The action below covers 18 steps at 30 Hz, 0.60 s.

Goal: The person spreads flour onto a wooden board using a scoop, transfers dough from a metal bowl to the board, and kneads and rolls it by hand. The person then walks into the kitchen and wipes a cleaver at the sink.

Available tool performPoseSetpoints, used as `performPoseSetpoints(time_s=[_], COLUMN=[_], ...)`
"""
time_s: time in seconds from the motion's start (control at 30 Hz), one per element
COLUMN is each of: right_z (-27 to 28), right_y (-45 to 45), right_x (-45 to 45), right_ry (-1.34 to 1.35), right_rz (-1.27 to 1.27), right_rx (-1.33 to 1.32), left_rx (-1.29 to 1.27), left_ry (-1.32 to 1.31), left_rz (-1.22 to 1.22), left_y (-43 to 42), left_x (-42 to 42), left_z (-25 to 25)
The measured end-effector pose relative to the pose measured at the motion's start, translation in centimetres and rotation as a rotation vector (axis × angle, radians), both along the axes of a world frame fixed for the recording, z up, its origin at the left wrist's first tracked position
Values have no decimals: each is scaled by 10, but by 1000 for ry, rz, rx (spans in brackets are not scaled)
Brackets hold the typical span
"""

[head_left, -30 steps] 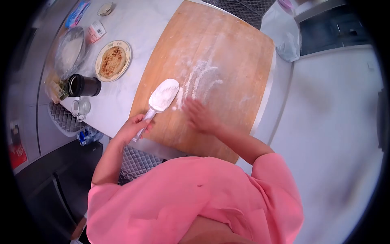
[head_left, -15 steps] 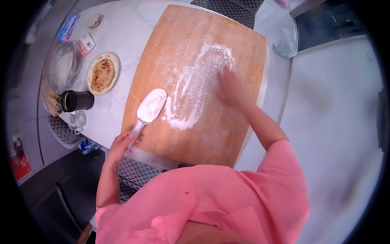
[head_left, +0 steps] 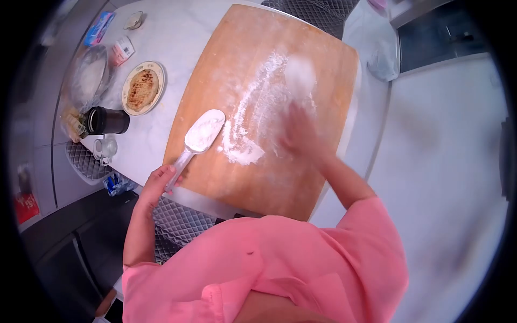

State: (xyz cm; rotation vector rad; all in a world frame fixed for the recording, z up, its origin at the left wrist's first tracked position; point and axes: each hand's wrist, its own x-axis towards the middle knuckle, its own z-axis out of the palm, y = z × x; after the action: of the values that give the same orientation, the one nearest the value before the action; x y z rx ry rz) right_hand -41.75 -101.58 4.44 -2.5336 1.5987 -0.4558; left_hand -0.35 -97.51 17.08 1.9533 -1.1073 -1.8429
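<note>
- Head view, far left: a clear-plastic-covered bowl point(head_left: 90, 81) and a dark container point(head_left: 110, 121) stood on the white bench point(head_left: 172, 32).
- Just right of them, a browned flatbread point(head_left: 143, 89) lay on a patterned plate point(head_left: 158, 100).
- The left hand point(head_left: 160, 180) had its fingers wrapped around the handle of a scoop point(head_left: 181, 161), whose bowl, heaped with white powder, was over the left part of a wooden board point(head_left: 256, 188).
- Mid-board, loose powder point(head_left: 245, 153) lay in a smeared streak.
- Right of the streak, the blurred right hand point(head_left: 298, 129) had its fingers outstretched, gripping nothing visible; whether they touched the board could not be told.
</note>
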Motion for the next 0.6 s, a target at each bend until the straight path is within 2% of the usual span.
performPoseSetpoints(time_s=[0.13,0.17,0.23,0.3,0.33,0.37,0.4,0.47,0.53,0.6], right_z=[3,0,47,-13,-10,14,-38,-30,79,101], right_y=[-1,-25,-78,-125,-142,-144,-150,-129,-95,-67], right_x=[57,70,76,49,33,24,1,-9,16,17], right_ry=[-13,-34,59,-94,-139,-43,103,73,244,168], right_rz=[319,286,178,-51,-80,-184,-218,-183,-232,-237], right_rx=[133,-12,169,-200,-193,-18,-289,-316,434,369], left_rx=[-22,-28,-18,-42,-54,-25,13,-54,-112,-107], left_ry=[30,22,-26,-13,17,-71,-150,-136,-115,-86], left_rz=[-25,-3,-1,-1,-43,-86,-136,-80,-43,-35], left_y=[6,8,8,13,15,12,10,15,19,20], left_x=[12,11,2,5,10,8,5,4,4,6], left_z=[-12,-8,6,-1,-4,-2,0,4,8,11])
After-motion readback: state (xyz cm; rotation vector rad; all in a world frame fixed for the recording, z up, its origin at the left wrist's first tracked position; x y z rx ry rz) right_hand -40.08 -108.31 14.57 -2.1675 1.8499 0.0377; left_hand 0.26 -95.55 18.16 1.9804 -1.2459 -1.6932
